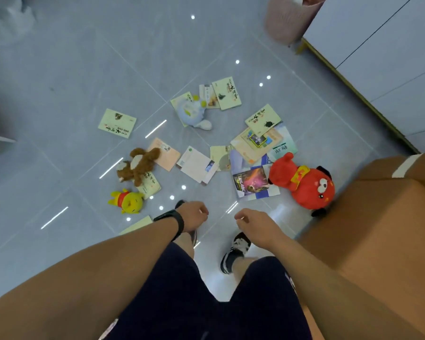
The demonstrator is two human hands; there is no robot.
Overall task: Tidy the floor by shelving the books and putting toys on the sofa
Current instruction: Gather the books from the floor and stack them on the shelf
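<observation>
My left hand (pixel 193 215) and right hand (pixel 249 223) hang at lower centre, fingers loosely curled, holding nothing. Books (pixel 255 143) and plush toys lie scattered mid-frame; red plush (pixel 302 184) sits right, partly on a book (pixel 252 184). Risk: stepping on glossy covers and slipping.

bare arms, black wristband (pixel 174 218) — dark navy shorts (pixel 206 303), black-and-white shoe (pixel 234 251)

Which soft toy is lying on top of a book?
Two are: the brown bear, lying across a pink and a pale green book, and the blue toy, on a green book. The yellow toy and red toy lie on bare floor.
</observation>
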